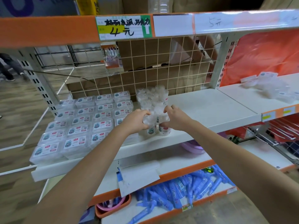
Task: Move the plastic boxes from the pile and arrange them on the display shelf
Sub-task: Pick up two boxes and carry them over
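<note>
Your left hand (pixel 137 120) and right hand (pixel 174 118) meet in the middle of the frame. Both curl their fingers around a small bunch of clear boxes (pixel 154 118), held just over the front edge of the white shelf (pixel 210 107). Two of them already stand on the shelf below your hands.

A lot looks done. At the left, flat boxes (pixel 84 125) lie in neat rows — they fill that side. Behind your hands, tall boxes (pixel 152 96) stand close together in a short line.

Some is left, I think. The pile (pixel 267 88) sits at the right of the frame, loose and messy, well apart from your hands. The shelf between the rows and the pile is bare — room for more.
</note>
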### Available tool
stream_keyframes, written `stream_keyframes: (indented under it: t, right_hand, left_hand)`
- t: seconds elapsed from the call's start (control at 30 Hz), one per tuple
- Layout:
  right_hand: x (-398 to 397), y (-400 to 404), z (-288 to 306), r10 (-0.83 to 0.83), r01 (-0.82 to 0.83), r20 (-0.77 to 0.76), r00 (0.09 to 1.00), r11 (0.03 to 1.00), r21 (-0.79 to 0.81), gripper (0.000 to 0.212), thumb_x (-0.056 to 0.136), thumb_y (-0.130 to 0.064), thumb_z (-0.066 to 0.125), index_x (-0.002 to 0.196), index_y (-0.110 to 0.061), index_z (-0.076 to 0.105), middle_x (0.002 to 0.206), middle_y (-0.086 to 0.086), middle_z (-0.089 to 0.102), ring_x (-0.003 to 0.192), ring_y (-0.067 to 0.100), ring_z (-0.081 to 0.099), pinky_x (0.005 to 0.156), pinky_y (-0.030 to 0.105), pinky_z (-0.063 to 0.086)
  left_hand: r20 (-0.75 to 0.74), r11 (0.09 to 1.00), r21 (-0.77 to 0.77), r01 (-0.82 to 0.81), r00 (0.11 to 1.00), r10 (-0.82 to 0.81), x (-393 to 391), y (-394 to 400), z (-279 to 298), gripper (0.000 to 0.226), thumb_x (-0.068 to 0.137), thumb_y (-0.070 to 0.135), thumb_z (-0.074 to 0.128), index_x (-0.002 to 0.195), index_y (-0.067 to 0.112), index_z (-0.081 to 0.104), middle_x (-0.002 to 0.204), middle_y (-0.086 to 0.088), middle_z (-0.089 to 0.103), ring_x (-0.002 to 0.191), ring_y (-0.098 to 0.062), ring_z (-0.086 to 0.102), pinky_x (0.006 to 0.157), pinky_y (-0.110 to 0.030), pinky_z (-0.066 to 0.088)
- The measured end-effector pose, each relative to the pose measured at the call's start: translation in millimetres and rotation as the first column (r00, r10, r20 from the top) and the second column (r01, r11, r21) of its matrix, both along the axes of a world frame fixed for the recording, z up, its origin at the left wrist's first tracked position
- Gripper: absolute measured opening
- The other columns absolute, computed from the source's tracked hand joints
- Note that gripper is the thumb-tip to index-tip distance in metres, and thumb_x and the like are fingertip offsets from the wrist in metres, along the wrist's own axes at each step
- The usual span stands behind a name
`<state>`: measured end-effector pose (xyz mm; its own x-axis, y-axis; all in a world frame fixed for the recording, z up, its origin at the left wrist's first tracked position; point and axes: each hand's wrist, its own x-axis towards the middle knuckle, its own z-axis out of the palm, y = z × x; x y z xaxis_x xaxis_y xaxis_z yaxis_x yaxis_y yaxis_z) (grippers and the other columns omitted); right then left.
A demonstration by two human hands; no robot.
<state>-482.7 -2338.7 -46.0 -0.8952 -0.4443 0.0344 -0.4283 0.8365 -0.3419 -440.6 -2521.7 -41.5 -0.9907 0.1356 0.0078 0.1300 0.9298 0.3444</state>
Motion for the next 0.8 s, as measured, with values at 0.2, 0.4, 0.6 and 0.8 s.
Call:
stream_keyframes:
  t: [0.2, 0.4, 0.6, 0.8]
  right_hand:
    - [-7.1, 3.0, 6.4, 0.079, -0.081, 0.031, 0.996, 0.995, 0.066, 0.06, 0.082, -0.03, 0.072, 0.13, -0.009, 0.043, 0.133, 0.008, 0.048, 0.117, 0.026, 0.041, 0.094, 0.029, 0.033]
    - [-11.8, 8.3, 12.3, 0.172, -0.177, 0.074, 0.982, 0.981, 0.078, 0.058, 0.082, -0.015, 0.071, 0.132, -0.012, 0.042, 0.138, 0.005, 0.045, 0.123, 0.024, 0.039, 0.094, 0.025, 0.031]
    - [-16.4, 11.7, 9.7, 0.215, -0.217, 0.054, 0.975, 0.976, 0.032, 0.049, 0.082, -0.005, 0.069, 0.126, -0.012, 0.048, 0.131, 0.008, 0.042, 0.112, 0.021, 0.043, 0.084, 0.019, 0.032]
    - [-17.3, 18.9, 4.9, 0.248, -0.247, 0.049, 0.968, 0.969, -0.031, 0.05, 0.08, -0.005, 0.07, 0.126, -0.013, 0.051, 0.129, 0.007, 0.043, 0.112, 0.021, 0.045, 0.088, 0.021, 0.035]
  left_hand:
    - [-0.024, 1.0, 0.0, -0.016, 1.0, 0.016, 2.7, -2.5, 1.9, 0.053, 0.086, 0.028, 0.066, 0.135, 0.021, 0.046, 0.132, -0.007, 0.05, 0.108, -0.022, 0.056, 0.083, -0.027, 0.044]
    - [-0.044, 0.999, 0.009, -0.031, 0.999, 0.031, 1.3, -0.2, 0.0, 0.048, 0.088, 0.02, 0.064, 0.133, 0.019, 0.049, 0.128, -0.007, 0.052, 0.103, -0.02, 0.059, 0.084, -0.027, 0.045]
    - [-0.047, 0.999, 0.022, -0.047, 0.998, 0.048, 0.3, 5.0, -1.4, 0.047, 0.089, 0.018, 0.063, 0.133, 0.02, 0.05, 0.127, -0.007, 0.053, 0.094, -0.018, 0.06, 0.085, -0.03, 0.047]
    - [0.031, 1.0, -0.011, -0.024, 0.999, 0.025, -0.6, 5.0, 6.3, 0.059, 0.086, 0.019, 0.065, 0.139, 0.021, 0.04, 0.136, -0.007, 0.045, 0.097, -0.02, 0.058, 0.075, -0.027, 0.047]
